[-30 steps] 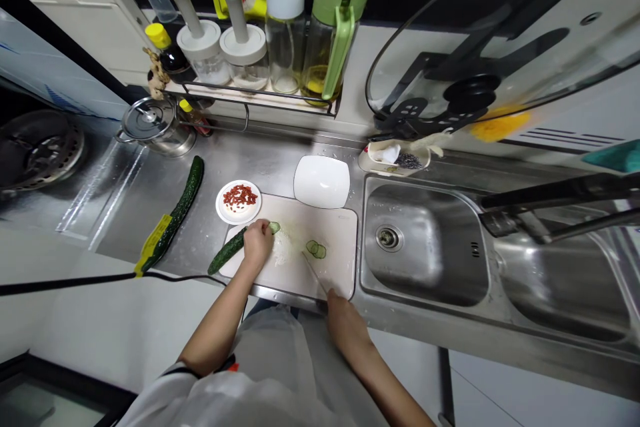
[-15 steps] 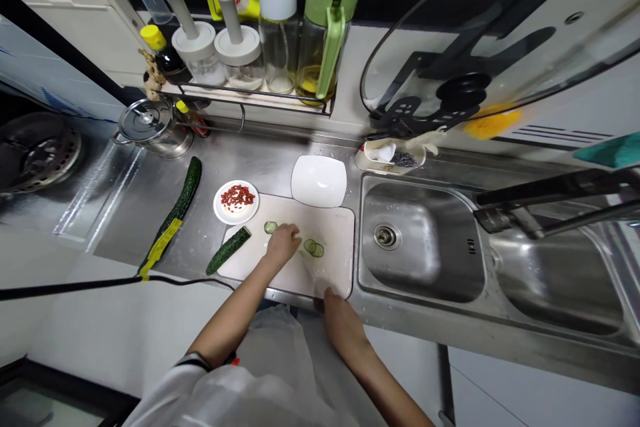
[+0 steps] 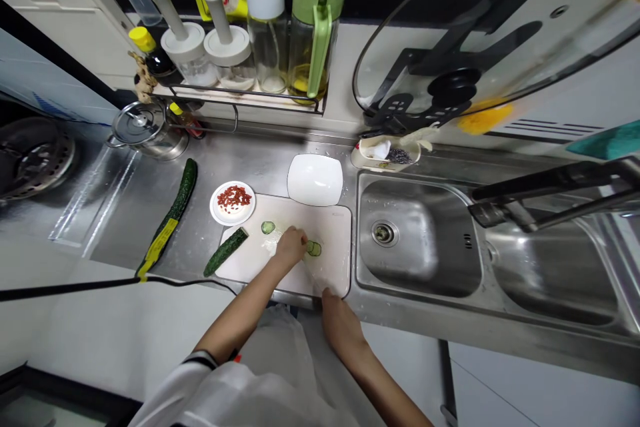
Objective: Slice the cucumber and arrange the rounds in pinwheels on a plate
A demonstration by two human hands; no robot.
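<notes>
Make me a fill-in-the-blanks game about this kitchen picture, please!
1. The left hand touches the cucumber slices on the white cutting ____.
2. The little round plate holds ____ bits.
3. The whole cucumber lies on the steel ____, left of the board.
4. The cut cucumber piece is colored ____.

Missing words: board; red; counter; green

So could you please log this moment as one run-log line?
left hand: on green cucumber slices | right hand: grips knife, board's near edge | cut dark-green cucumber piece: apart on white cutting board
</notes>
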